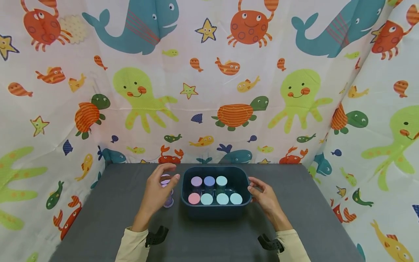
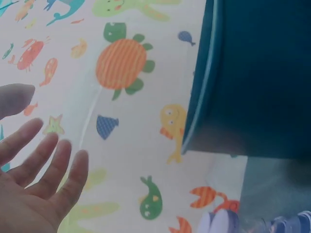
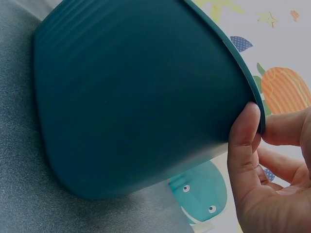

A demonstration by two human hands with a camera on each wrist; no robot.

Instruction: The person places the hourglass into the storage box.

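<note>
A dark teal plastic bin (image 1: 216, 214) stands on the table, holding several small tubs with coloured lids in two rows. Among the lids are a pink one (image 1: 194, 198), a lilac one (image 1: 196, 181), a blue one (image 1: 209, 181) and several pale mint ones (image 1: 222, 199). My right hand (image 1: 266, 201) pinches the bin's right rim between thumb and fingers, as the right wrist view shows. My left hand (image 1: 157, 193) is left of the bin, fingers extended and holding nothing. It partly hides a line of clear tubs with purple lids (image 1: 168, 202) beside the bin.
The grey table (image 1: 203, 243) reaches back to a white curtain (image 1: 209, 142) printed with sea animals, which also hangs along both sides. Dark straps (image 1: 157, 236) sit at both wrists, over light sleeves.
</note>
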